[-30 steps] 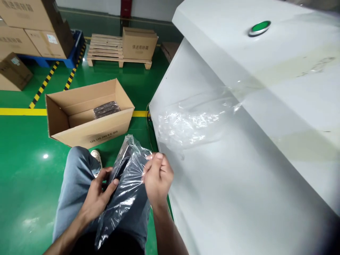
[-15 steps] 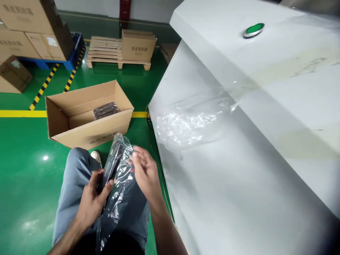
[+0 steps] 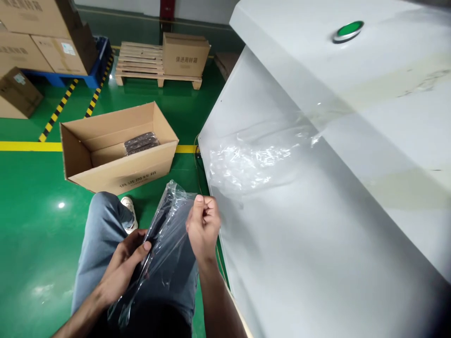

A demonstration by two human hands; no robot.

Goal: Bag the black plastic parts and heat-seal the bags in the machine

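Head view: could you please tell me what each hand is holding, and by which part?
The right hand pinches the clear plastic bag's upper edge; the left hand grips its middle, around a dark flat item inside.

A glossy green floor (image 3: 31, 225) runs back, crossed by a yellow line (image 3: 28, 146), to a white wall (image 3: 204, 11) with a red fixture (image 3: 167, 9). Cartons (image 3: 42, 37) stack on a blue pallet (image 3: 95, 70); a lone box (image 3: 185, 54) sits on a wooden pallet (image 3: 136, 58), near a white machine (image 3: 352, 103).
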